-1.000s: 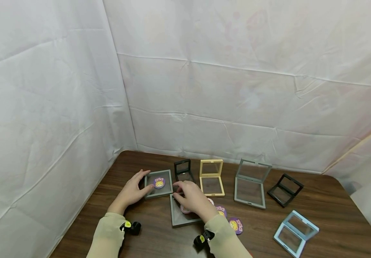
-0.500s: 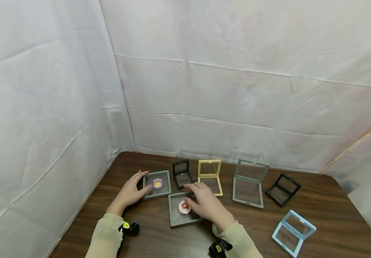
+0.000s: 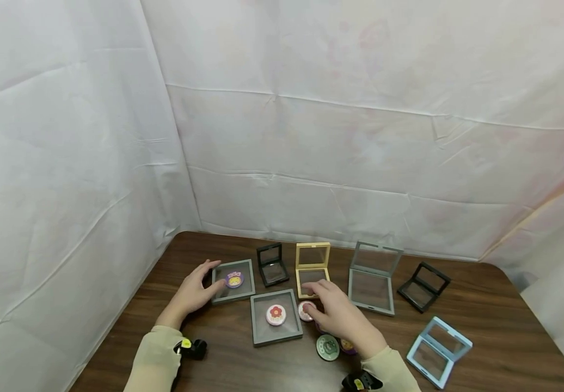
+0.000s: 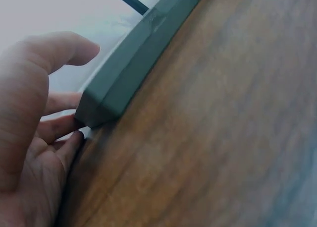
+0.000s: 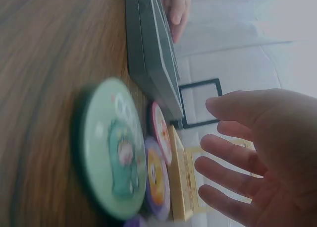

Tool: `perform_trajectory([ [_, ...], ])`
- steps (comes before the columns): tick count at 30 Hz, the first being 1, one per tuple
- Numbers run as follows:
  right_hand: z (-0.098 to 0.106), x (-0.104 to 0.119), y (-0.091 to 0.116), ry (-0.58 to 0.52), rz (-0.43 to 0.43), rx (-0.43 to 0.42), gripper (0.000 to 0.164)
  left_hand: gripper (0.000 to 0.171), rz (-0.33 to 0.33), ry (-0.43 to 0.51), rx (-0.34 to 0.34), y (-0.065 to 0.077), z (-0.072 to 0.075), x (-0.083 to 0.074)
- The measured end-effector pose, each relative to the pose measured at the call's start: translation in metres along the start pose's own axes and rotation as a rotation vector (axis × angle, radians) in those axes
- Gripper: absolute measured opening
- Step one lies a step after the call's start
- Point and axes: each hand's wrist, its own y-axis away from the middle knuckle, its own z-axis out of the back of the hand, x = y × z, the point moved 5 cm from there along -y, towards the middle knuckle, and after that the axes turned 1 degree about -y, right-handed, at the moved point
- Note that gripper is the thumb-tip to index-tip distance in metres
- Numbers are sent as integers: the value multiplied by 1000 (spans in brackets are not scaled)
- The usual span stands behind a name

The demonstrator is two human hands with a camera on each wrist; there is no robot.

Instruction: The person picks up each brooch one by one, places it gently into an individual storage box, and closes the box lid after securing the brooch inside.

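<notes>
My left hand (image 3: 191, 291) rests at the left edge of a closed grey display case (image 3: 237, 298), fingers along its corner, thumb near the front. A purple badge with a yellow character (image 3: 234, 280) shows in that case. A second closed grey case (image 3: 278, 342) lies to its right, a flower badge (image 3: 276, 314) in its middle. With fingers loosely spread, my right hand (image 3: 343, 314) hovers over several loose badges. Among these are a flower badge (image 5: 162, 133), a green badge (image 5: 119, 147) and a purple badge (image 5: 156, 177), partly overlapped by the green one in the right wrist view.
Open display cases stand along the back: a small black one (image 3: 274, 274), a yellow one (image 3: 313, 267), a large grey one (image 3: 392, 296) and another black one (image 3: 421, 302). An open blue case (image 3: 446, 355) sits at right. White cloth (image 3: 287, 136) hangs behind the wooden table.
My right hand has moved right, away from the second grey case, to above the loose badges. That case and its flower badge are now uncovered. My left hand stays at the first case.
</notes>
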Motion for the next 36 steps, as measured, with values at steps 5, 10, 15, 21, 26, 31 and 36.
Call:
perform_trajectory([
  [5,9,-10,12,10,-34,3,43,70,23,2,14,-3,0,-3],
  [10,19,-16,22,-7,-21,-5,43,71,40,-9,13,-7,-1,-10],
  [15,31,-21,32,0,-30,3,43,70,13,-14,-22,-15,-7,-25],
  [21,42,-28,47,17,-57,22,41,69,-21,-28,-44,-28,-19,-48],
  [26,48,-30,56,37,-30,25,38,67,-30,-31,-71,-41,-27,-64],
  [31,52,-30,63,43,-9,32,37,67,-52,2,-42,-49,-37,-78],
  [36,56,-32,70,23,-10,60,35,61,-40,83,-34,-55,-47,-87],
])
